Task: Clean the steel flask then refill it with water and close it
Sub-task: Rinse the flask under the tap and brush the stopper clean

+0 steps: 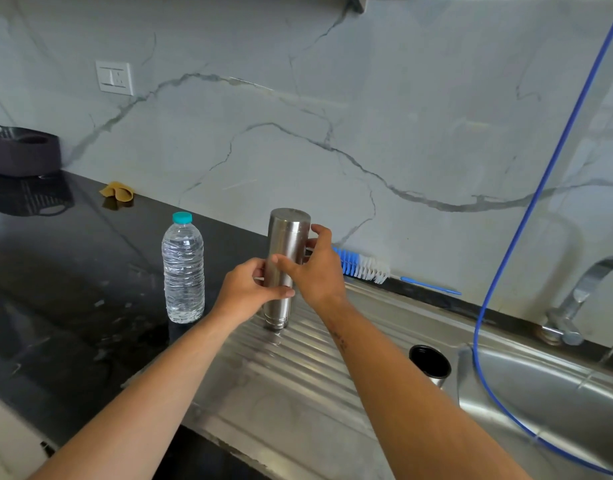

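Note:
The steel flask [285, 247] stands upside down, its threaded mouth on the ribbed steel drainboard [298, 368]. My left hand [249, 289] grips its lower body from the left, thumb across the front. My right hand [315, 268] holds its upper body from the right, fingers curled round it. The flask's black-lined lid [430, 363] sits open side up on the drainboard, near the sink. A clear plastic water bottle [183, 271] with a teal cap stands on the black counter, left of the flask. A blue and white bottle brush [364, 266] lies by the wall behind the flask.
The steel sink basin [547, 393] lies at the right with a tap [582, 299] behind it. A blue hose [526, 216] hangs down into the basin. A yellow cloth [117, 192] and a dark basket [21, 154] sit far left on the black counter [56, 289].

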`<state>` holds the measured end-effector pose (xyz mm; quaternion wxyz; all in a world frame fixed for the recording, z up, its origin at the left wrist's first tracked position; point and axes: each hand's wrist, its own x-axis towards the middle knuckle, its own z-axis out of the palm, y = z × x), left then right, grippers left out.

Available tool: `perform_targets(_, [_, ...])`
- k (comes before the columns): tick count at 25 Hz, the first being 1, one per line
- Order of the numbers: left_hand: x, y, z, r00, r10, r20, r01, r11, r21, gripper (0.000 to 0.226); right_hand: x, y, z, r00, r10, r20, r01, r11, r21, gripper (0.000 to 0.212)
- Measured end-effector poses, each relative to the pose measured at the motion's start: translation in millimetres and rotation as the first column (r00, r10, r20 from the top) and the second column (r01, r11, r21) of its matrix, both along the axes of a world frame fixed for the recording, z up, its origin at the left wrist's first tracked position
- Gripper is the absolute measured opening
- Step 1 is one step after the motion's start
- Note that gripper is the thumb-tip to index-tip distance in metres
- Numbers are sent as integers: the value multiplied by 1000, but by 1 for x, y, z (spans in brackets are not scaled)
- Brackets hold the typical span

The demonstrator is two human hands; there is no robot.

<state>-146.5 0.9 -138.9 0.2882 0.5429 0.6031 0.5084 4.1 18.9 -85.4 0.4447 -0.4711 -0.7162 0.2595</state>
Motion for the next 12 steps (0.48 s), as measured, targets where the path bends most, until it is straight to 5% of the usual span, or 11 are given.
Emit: perform_targets(12, [5, -9, 7, 1000, 18, -18, -17, 1000, 26, 72, 0, -12, 6, 1000, 3, -12, -3, 999, -50, 103])
